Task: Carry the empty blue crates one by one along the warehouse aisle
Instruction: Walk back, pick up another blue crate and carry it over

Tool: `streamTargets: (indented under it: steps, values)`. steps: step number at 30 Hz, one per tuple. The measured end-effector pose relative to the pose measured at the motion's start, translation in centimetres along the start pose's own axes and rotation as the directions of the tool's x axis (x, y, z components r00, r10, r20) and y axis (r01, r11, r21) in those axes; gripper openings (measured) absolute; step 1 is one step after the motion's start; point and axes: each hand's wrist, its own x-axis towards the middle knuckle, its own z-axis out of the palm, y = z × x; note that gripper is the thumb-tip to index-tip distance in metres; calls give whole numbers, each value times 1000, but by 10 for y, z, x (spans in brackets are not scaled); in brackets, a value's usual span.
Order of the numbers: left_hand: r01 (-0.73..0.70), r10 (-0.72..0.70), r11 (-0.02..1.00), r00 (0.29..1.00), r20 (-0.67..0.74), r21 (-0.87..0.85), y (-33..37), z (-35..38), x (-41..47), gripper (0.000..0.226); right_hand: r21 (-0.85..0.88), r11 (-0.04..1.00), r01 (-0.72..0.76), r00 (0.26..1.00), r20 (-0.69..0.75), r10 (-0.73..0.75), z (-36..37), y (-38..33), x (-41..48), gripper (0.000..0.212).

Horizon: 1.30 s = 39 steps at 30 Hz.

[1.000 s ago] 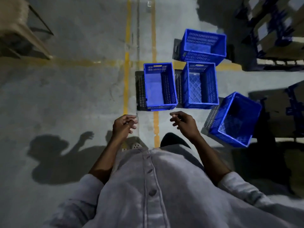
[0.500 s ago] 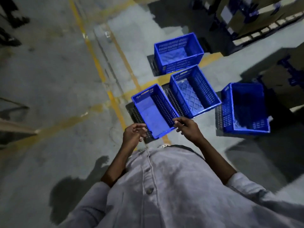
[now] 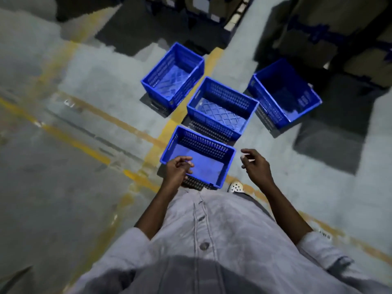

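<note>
Several empty blue crates stand on the concrete floor ahead of me. The nearest crate (image 3: 203,151) lies just in front of my feet. My left hand (image 3: 177,169) hovers over its near left corner, fingers loosely curled, holding nothing. My right hand (image 3: 254,164) hangs in the air just right of that crate, fingers relaxed and empty. Behind it sits a second crate (image 3: 222,105) with a lattice bottom. A third crate (image 3: 172,75) is at the back left, and a fourth crate (image 3: 284,92) stands to the right in shadow.
Yellow floor lines (image 3: 165,128) cross under the crates. Dark racking with boxes (image 3: 339,35) lines the far right, and pallets (image 3: 201,11) sit at the top. My shoe (image 3: 235,186) shows beside the nearest crate. Open concrete (image 3: 63,187) stretches left.
The view has swung round, so the crates now sit higher and more central. Both hands have spread apart over and beside the nearest crate; they stay empty.
</note>
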Motion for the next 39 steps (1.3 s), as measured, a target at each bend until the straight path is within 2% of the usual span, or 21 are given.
streamTargets:
  steps: [3, 6, 11, 15, 18, 22, 27, 29, 30, 33, 34, 36, 39]
  values:
    - [-61, 55, 996, 995, 87, 68, 15, -45, 23, 20, 78, 994, -76, 985, -152, 88, 34, -12, -32, 23]
    - [-97, 74, 985, 984, 161, 141, 25, -83, 49, 18, 178, 977, -114, 961, -228, 154, 67, -28, -57, 24]
    - [-134, 74, 968, 961, 268, 214, 30, -105, 66, 16, 153, 981, -122, 935, -315, 165, 99, -38, -75, 26]
    - [-155, 62, 935, 957, 282, 320, 16, -105, 91, 13, 65, 989, -131, 925, -351, 145, 113, -27, -58, 28]
    - [-195, 88, 895, 959, 269, 402, -18, -99, 124, 13, 9, 993, -118, 918, -381, 113, 132, 6, -32, 31]
    - [-151, 53, 884, 973, 226, 442, -85, -77, 197, 14, 111, 980, -165, 869, -453, 197, 170, 71, 29, 34]
    - [-138, 60, 856, 984, 169, 499, -221, -55, 330, 17, 157, 963, -221, 798, -539, 271, 244, 212, 127, 35]
    - [-171, 97, 796, 983, 157, 581, -275, -51, 382, 29, 118, 960, -254, 785, -555, 276, 277, 268, 161, 38]
    - [-193, 123, 735, 981, 152, 650, -299, -49, 406, 45, 77, 960, -268, 779, -569, 263, 295, 295, 176, 41]
    - [-231, 245, 465, 961, 127, 855, -351, -45, 456, 84, -7, 936, -352, 755, -593, 280, 337, 355, 211, 53]
    - [-207, 290, 442, 954, 79, 873, -359, -43, 469, 91, -3, 918, -396, 733, -604, 315, 347, 369, 221, 58]
    - [-147, 345, 476, 938, -31, 867, -373, -43, 494, 105, 21, 879, -477, 676, -630, 382, 362, 397, 237, 68]
    - [-70, 271, 576, 956, -110, 814, -387, -42, 517, 121, 116, 837, -535, 637, -596, 490, 372, 426, 251, 73]
